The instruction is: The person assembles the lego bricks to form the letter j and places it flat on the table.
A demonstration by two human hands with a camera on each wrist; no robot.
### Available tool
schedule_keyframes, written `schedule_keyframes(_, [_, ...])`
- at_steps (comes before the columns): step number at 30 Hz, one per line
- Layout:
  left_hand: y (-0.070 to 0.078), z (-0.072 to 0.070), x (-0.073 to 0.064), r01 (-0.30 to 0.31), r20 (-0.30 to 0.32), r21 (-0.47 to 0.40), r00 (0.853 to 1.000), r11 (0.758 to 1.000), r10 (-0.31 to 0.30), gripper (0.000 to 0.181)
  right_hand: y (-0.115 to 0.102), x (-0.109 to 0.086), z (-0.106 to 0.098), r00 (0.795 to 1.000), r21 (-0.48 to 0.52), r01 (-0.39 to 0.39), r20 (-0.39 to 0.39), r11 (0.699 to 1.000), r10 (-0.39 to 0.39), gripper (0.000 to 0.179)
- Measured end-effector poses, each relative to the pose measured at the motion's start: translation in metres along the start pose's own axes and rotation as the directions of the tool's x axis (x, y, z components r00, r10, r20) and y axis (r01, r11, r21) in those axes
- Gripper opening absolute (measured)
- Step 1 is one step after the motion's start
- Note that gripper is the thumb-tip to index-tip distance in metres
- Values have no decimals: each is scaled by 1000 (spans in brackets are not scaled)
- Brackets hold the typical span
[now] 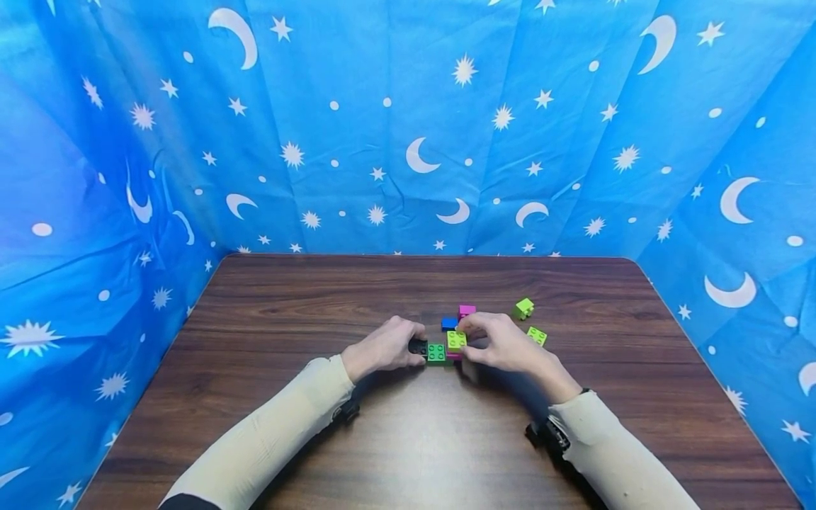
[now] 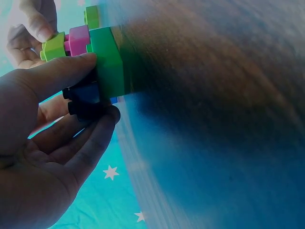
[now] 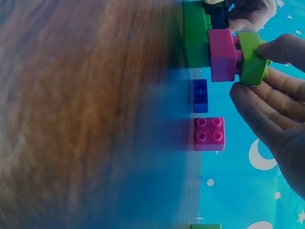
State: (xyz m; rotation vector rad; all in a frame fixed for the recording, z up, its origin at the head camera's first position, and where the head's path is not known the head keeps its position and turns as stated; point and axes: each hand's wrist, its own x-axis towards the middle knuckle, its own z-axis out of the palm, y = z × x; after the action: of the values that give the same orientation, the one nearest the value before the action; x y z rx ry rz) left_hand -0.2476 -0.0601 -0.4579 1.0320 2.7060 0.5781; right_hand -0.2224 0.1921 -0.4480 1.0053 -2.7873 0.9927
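While the left hand (image 1: 385,343) grips the black brick (image 1: 418,347) between thumb and fingers, my worry from this end of the link is a slackening pinch, which could let the whole build twist on the table (image 1: 319,290). Next comes the green brick (image 1: 436,353), low on the wood and joined to the black one, its studs bare between its neighbours; a sideways shove might turn it. Just behind, I see the blue brick (image 1: 449,324), near enough that a drifting finger could knock it. On the green brick's right end sits the stacked pink brick (image 3: 222,57), and over it the held lime brick (image 1: 456,341), pinched by the right hand (image 1: 503,343); the right wrist feed shows me pink studs in the gap, so I judge it not fully seated. Pressed askew, it could jam on them, or lever the pink piece loose. The far pink brick (image 1: 467,310) lies close behind the right fingers, where a stray nudge would shift it. Farthest right are the tipped lime brick (image 1: 524,309) and the upright lime brick (image 1: 537,336); a careless swing of that hand could scatter the nearer one.
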Motion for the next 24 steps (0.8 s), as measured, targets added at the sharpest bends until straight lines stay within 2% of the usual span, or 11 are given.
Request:
schedule_keyframes(17, [0,2,-1,-18,-15,3,1000,1000,18,24,0,-1,1,1000,7,3,23,1000,-3,26])
schedule_keyframes(24, [2,3,-1,-21,-20,6,1000,1000,21,23,0,-2,0,999,15,28,24,1000,-28,25])
